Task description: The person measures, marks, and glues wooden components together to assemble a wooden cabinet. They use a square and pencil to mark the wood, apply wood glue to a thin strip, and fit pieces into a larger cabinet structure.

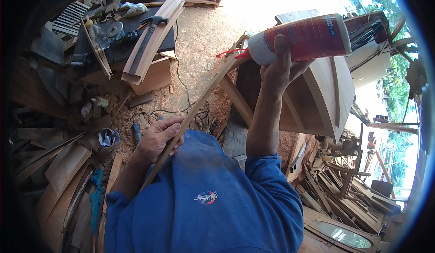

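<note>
My left hand (pixel 161 137) is closed around a long thin wooden strip (pixel 199 102), which slants from beside my body up toward the far right. In my right hand (pixel 282 67) I grip a large red and white glue bottle (pixel 301 39), tipped on its side. Its red nozzle points left, close to the far end of the strip; whether the tip touches the wood I cannot tell. A dark wooden cabinet-like piece with pale curved slats (pixel 319 96) stands behind my right forearm.
At the far left, a dark workbench (pixel 115 56) bears a claw hammer (pixel 153 23) lying on pale boards. A power cord (pixel 179 74) runs across the shavings-covered floor (pixel 195 40). Stacked wood offcuts (pixel 346 198) lie to the right, and a small bucket (pixel 108 137) sits at left.
</note>
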Demonstrator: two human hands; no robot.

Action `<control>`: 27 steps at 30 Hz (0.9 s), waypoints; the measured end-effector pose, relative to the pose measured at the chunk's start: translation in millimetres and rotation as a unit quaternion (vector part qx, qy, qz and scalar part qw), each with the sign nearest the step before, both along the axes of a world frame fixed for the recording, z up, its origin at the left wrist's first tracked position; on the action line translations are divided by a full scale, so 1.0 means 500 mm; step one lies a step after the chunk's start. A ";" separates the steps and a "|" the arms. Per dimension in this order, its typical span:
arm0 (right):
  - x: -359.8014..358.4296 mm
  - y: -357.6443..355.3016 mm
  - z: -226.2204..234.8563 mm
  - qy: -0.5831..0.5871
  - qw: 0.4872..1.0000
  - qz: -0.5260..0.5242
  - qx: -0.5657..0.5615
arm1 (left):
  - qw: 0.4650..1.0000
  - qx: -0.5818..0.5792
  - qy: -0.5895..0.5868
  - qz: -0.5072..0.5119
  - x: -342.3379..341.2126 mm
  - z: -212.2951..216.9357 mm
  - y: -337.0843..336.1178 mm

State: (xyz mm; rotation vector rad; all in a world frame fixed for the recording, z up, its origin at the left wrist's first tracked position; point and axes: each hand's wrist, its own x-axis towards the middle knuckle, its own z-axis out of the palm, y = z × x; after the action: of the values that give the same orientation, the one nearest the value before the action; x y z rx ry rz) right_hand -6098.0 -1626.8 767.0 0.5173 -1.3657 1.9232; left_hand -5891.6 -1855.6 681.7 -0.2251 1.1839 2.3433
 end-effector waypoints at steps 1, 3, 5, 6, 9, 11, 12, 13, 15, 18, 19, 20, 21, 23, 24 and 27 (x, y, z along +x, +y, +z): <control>0.000 0.001 -0.003 -0.006 1.000 0.013 0.002 | 1.000 0.001 0.002 -0.001 -0.001 -0.001 0.000; -0.002 -0.002 -0.009 -0.011 1.000 0.008 0.009 | 1.000 -0.001 0.002 -0.002 -0.004 0.003 0.001; -0.007 0.000 -0.012 -0.016 1.000 0.001 0.016 | 1.000 -0.003 0.003 -0.005 -0.008 0.001 0.002; -0.012 0.002 -0.013 -0.009 1.000 -0.004 0.014 | 1.000 0.000 0.000 -0.002 -0.009 -0.004 0.001; -0.027 0.002 -0.007 0.007 1.000 -0.010 0.012 | 1.000 -0.001 -0.002 0.000 -0.010 -0.009 -0.002; -0.034 0.006 -0.006 0.015 1.000 -0.011 0.011 | 1.000 -0.006 -0.001 0.000 -0.011 -0.008 -0.002; -0.038 0.012 -0.010 0.015 1.000 -0.009 0.016 | 1.000 -0.007 -0.002 0.001 -0.011 -0.007 -0.002; -0.038 0.012 -0.011 0.014 1.000 -0.007 0.018 | 1.000 -0.007 -0.003 0.002 -0.012 -0.006 -0.002; -0.032 0.007 -0.012 0.006 1.000 -0.004 0.012 | 1.000 -0.008 -0.005 -0.003 -0.013 -0.008 -0.004; -0.023 0.002 -0.011 -0.017 1.000 0.013 -0.018 | 1.000 -0.004 -0.005 -0.004 -0.015 -0.013 -0.004; -0.021 0.001 -0.012 -0.033 0.998 0.027 -0.039 | 1.000 0.001 -0.005 0.000 -0.016 -0.014 -0.003; -0.024 0.003 -0.015 -0.030 0.998 0.029 -0.040 | 1.000 0.001 -0.003 0.001 -0.018 -0.010 -0.002; -0.028 0.008 -0.021 -0.033 0.998 0.023 -0.042 | 1.000 -0.006 -0.004 -0.004 -0.020 -0.005 -0.001; -0.032 0.007 -0.021 -0.034 0.998 0.019 -0.045 | 1.000 -0.013 -0.004 -0.008 -0.023 -0.003 -0.003; -0.031 0.003 -0.018 -0.044 0.997 0.018 -0.068 | 1.000 -0.003 -0.012 -0.004 -0.024 -0.006 -0.005; -0.032 -0.008 -0.007 -0.055 0.993 0.008 -0.106 | 1.000 -0.004 -0.014 -0.002 -0.028 -0.005 -0.008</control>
State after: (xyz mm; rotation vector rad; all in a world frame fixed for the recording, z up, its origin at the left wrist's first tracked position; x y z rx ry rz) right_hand -6114.2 -1630.9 763.3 0.3232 -1.2085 2.1061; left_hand -5905.6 -1859.6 678.9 -0.2579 1.1805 2.3243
